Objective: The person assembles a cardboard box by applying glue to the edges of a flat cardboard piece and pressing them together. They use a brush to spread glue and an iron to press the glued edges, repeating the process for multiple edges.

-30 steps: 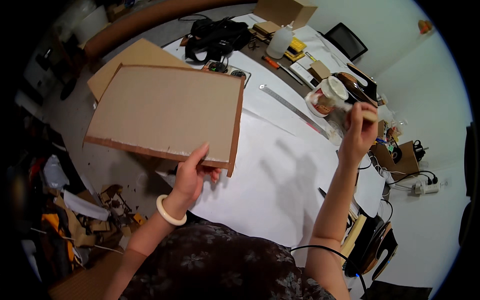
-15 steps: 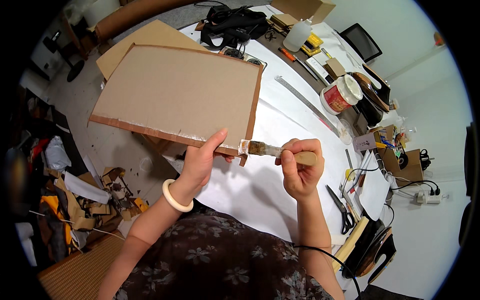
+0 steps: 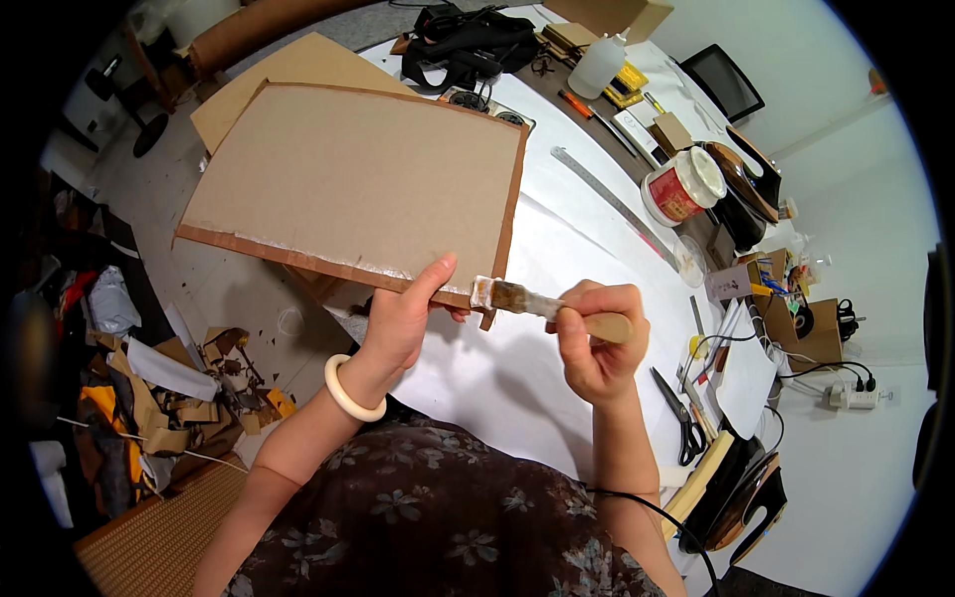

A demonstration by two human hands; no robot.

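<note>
White paper (image 3: 557, 239) lies partly beneath a brown-edged board (image 3: 348, 179), which the left hand (image 3: 400, 326) clamps near its lower right corner, probably steadying it against the brush (image 3: 515, 298) gripped by the right hand (image 3: 603, 343); a white tub (image 3: 684, 187) stands within reach.

Person's own body: dark floral garment (image 3: 388, 562), cream bangle (image 3: 341, 395), bare forearms.
Garment dark brown, near black in places, with scattered grey flowers (image 3: 396, 504), petals pointed; exact cut can't be told. Bangle plain, smooth, thick, round, on left wrist. Left hand (image 3: 396, 328) and right hand (image 3: 605, 348) bare, same for left forearm (image 3: 284, 463) and right forearm (image 3: 624, 448). Thin black cable (image 3: 657, 505) curves across the right forearm, runs off lower edge.
</note>
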